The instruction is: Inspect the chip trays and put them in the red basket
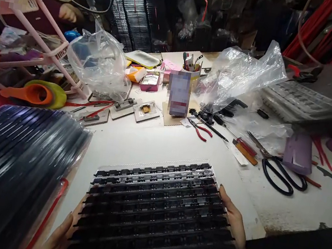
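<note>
Between my two hands is a clear plastic tray (159,166) filled with rows of small black parts (157,212) that show metal pins. My left hand (64,228) grips its left edge near the bottom of the view, thumb on the side. On the opposite edge, my right hand (235,217) is closed with the thumb along the rim. The fingers of both hands are mostly hidden beneath the tray. It is tilted toward me above the white work surface (124,143).
A stack of dark plastic trays (14,158) in clear wrap stands at left, with a red strap (49,211). Red-handled pliers (198,130), black scissors (281,173) and screwdrivers (242,143) lie behind and right. Clear bags (100,62) and a pink rack (57,53) are further back.
</note>
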A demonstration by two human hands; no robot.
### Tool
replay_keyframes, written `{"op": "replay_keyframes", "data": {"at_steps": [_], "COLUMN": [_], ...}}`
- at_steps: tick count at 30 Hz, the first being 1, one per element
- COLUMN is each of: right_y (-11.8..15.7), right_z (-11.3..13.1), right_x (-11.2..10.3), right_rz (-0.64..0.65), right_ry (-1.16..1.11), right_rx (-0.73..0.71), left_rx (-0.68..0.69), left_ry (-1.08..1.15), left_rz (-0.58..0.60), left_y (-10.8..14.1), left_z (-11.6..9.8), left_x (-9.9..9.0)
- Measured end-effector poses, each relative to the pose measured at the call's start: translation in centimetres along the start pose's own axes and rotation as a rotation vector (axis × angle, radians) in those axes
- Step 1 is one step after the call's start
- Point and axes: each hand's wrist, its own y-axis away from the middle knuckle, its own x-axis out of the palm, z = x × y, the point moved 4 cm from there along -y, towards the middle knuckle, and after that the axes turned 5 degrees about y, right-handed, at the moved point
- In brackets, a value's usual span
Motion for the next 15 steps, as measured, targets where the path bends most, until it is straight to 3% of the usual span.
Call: {"op": "replay_keyframes", "data": {"at_steps": [4, 9, 12, 15], "right_y": [-0.2, 0.3, 0.5, 0.3], "right_z": [-0.4, -0.7, -0.3, 0.3], "right_x": [-0.6, 2.2, 2.9, 2.3], "right_rz": [-0.009, 0.072, 0.061, 0.086], "right_ry": [-0.011, -0.097, -0.049, 0.069], "right_rx": [0.025, 0.077, 0.032, 0.008], "left_rx": [0.062, 0.067, 0.070, 0.081], "left_ry": [-0.066, -0.064, -0.047, -0.012], "left_rz": [-0.032, 0.012, 0.019, -0.005], "left_y": [0.0, -0.1, -0.1, 0.0], "left_z": [0.2, 0.6, 0.5, 0.6], "left_x": [0.3, 1.3, 1.4, 1.4]}}
